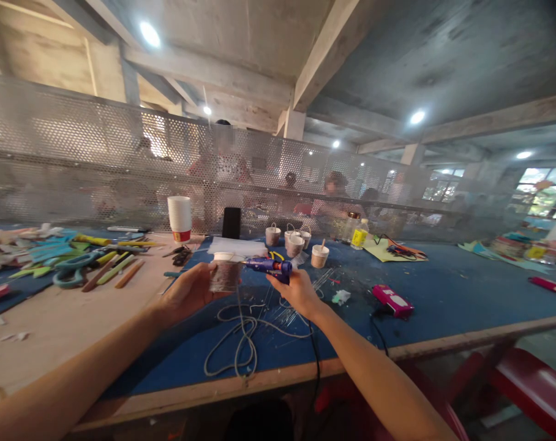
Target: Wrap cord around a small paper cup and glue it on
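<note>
My left hand is wrapped around a paper cup whose side is covered in grey-brown cord, with a white rim showing at the top. In my right hand is a blue glue gun, its nozzle pointing left at the upper side of the cup. Whether the nozzle touches the cup I cannot tell. From the cup a grey cord trails down and lies in loops on the blue table mat. Clear glue strands are scattered right of the cord.
Several small wrapped cups stand at the back, near a bottle. A stack of paper cups and a black phone are behind my left hand. Scissors lie left; a pink device lies right. A perforated screen borders the table.
</note>
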The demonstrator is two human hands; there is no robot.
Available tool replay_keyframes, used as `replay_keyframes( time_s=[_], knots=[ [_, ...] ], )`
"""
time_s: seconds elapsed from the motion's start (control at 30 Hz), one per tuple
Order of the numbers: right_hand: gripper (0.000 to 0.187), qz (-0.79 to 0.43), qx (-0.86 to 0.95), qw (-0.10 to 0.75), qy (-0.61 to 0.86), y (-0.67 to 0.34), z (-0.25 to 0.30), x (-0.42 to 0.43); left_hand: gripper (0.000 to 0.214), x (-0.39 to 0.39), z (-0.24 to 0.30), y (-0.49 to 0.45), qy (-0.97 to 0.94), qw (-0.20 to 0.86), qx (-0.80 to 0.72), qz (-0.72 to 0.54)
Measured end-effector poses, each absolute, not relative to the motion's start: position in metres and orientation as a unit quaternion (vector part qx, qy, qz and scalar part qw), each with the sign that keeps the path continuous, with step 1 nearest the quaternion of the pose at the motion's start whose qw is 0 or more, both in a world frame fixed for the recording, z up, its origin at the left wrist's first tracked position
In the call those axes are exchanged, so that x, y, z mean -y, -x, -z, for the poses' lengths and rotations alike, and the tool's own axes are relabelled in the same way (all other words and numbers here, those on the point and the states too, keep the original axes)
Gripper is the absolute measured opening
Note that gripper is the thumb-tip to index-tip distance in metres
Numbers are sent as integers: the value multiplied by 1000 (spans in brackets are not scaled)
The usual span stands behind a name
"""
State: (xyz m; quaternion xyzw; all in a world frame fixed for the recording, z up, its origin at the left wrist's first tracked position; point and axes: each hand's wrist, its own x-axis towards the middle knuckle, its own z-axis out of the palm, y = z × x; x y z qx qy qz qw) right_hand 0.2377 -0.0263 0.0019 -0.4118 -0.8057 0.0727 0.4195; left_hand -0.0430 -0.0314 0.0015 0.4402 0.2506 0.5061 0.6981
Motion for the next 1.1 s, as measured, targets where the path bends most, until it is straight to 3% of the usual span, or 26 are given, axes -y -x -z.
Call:
replay_keyframes(
  time_s=[1.1],
  knots=[
    [26, -72, 803, 419, 417, -237, -2, 27, 38, 31, -2, 46, -435, 699, -255, -507]
  ],
)
